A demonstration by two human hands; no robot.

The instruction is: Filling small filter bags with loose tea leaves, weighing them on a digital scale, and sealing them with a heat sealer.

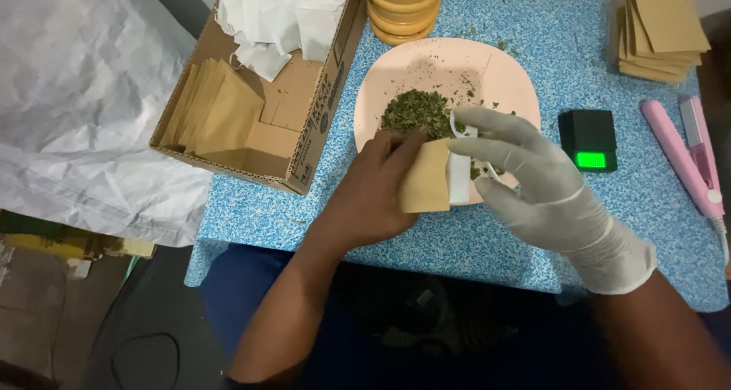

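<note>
My bare left hand [373,188] grips a small brown paper pouch [425,183] and holds it upright at the near rim of a pale pink plate [495,74]. A pile of dried green leaves [415,112] lies on the plate just beyond the pouch. My right hand [525,177], in a white glove, pinches a small white scoop [461,128] over the pouch's mouth. A white inner bag [458,178] shows beside the pouch.
A cardboard box [304,143] at the left holds brown pouches [217,108] and white bags [266,17]. A small black scale [588,139] with a green display, a pink heat sealer [685,158], a stack of brown pouches [661,28] and stacked yellow bowls [402,8] stand on the blue speckled table [266,215].
</note>
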